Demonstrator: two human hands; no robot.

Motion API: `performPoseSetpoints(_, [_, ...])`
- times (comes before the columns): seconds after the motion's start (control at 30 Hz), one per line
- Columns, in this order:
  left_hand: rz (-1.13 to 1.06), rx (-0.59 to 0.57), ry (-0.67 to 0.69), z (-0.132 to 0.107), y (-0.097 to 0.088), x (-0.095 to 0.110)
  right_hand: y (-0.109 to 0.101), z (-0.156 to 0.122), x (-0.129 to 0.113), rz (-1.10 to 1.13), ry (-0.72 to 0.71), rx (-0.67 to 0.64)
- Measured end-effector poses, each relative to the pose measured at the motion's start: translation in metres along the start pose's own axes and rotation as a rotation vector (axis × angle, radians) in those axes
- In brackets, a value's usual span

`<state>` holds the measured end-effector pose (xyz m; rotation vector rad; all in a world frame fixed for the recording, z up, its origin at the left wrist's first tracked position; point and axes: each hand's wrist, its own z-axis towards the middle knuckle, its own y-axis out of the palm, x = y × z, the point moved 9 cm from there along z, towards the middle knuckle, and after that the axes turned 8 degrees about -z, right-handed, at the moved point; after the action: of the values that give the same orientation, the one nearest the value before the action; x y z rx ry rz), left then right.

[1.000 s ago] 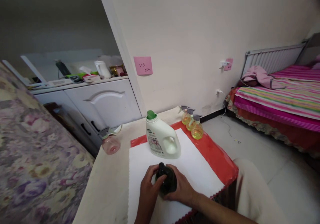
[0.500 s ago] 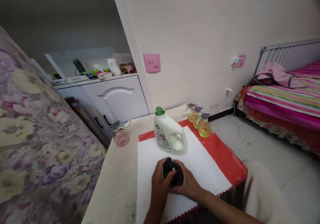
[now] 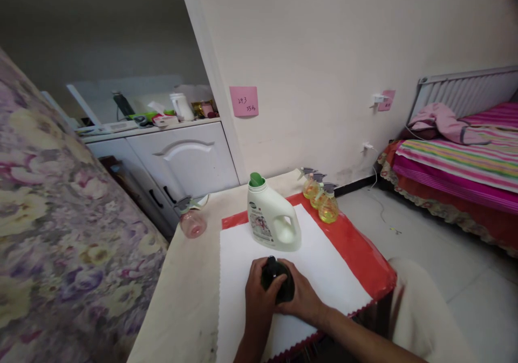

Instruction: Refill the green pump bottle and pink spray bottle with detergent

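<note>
The dark bottle stands on the white sheet, near the table's front edge. The left hand and right hand wrap around it from both sides, likely so it can't tip. It stands straight up, top pointing up (the white jug is just behind).

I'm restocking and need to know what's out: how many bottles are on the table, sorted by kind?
Yellow spray bottles: 3
Pink spray bottle: 1
White jug with green cap: 1
Dark bottle, held by left hand and right hand: 1
Total: 6
</note>
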<state>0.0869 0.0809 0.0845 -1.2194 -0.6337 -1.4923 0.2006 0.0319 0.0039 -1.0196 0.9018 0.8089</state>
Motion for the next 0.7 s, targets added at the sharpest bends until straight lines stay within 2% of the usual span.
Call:
performPoseSetpoints(0.07, [-0.009, -0.008, 0.003, 0.0, 0.002, 0.0, 0.0, 0.0, -0.001, -0.005, -0.002, 0.0])
performPoseSetpoints(0.23, [-0.08, -0.119, -0.013, 0.007, 0.005, 0.004, -0.001, 0.0, -0.003, -0.001, -0.032, 0.006])
performPoseSetpoints(0.43, [-0.163, -0.245, -0.111, 0.009, 0.009, -0.001, 0.0, 0.0, -0.008, 0.08, -0.065, -0.011])
performPoseSetpoints(0.53, [-0.196, -0.194, -0.165, 0.004, 0.008, -0.01, 0.0, 0.0, -0.008, 0.076, -0.075, -0.013])
performPoseSetpoints(0.63, [-0.16, -0.055, -0.144, 0.001, 0.0, -0.012, 0.001, 0.0, -0.003, 0.047, -0.04, -0.007])
performPoseSetpoints(0.7, [-0.121, -0.02, -0.117, 0.001, -0.001, -0.008, 0.001, 0.001, 0.0, 0.04, -0.022, -0.006])
